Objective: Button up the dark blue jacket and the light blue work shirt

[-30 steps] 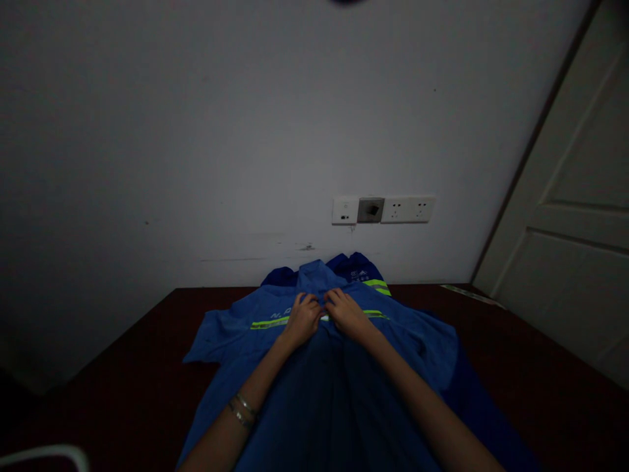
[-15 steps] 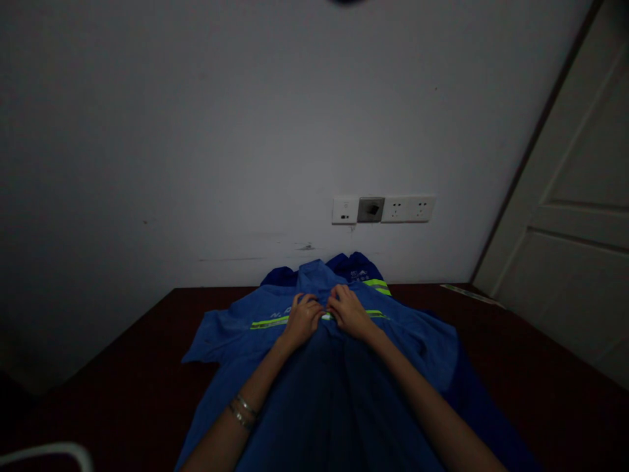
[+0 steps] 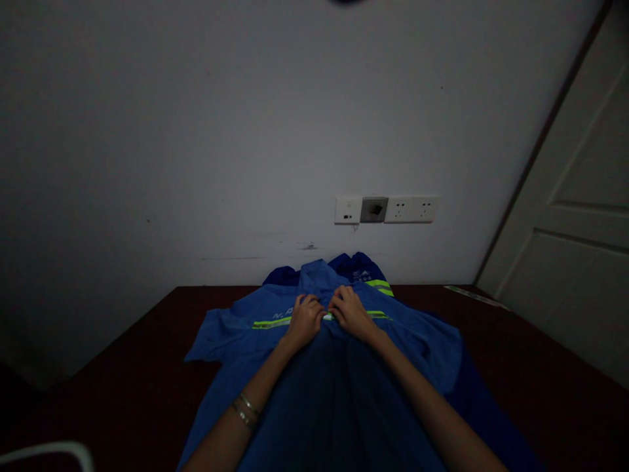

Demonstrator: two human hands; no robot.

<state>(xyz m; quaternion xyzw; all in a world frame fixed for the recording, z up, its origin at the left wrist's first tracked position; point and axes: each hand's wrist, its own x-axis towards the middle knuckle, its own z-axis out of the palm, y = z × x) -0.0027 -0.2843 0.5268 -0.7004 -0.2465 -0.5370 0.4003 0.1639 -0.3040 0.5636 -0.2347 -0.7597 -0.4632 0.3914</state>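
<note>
A blue short-sleeved work shirt (image 3: 230, 328) with a yellow-green reflective stripe lies spread out, its collar toward the wall. My left hand (image 3: 305, 320), two bracelets at its wrist, is closed with fingertips pinching the shirt's front near the centre line. Close beside it, my right hand (image 3: 350, 311) pinches the other side of the front at stripe height. The fingertips of both hands nearly meet, and the bit of cloth between them is mostly hidden. A darker blue garment (image 3: 356, 267) with a reflective band lies beneath the shirt, showing behind the collar and at the right.
The dark red-brown tabletop (image 3: 162, 328) meets a pale wall (image 3: 246, 131) with a row of sockets (image 3: 410, 209). A panelled white door (image 3: 584, 229) stands at the right, near a thin strip (image 3: 476, 296) on the tabletop. A white curved bar (image 3: 54, 448) shows at lower left.
The view has shifted slightly, so everything sits a little further right. Both hands keep their pinch on the shirt front, with hardly any finger movement visible.
</note>
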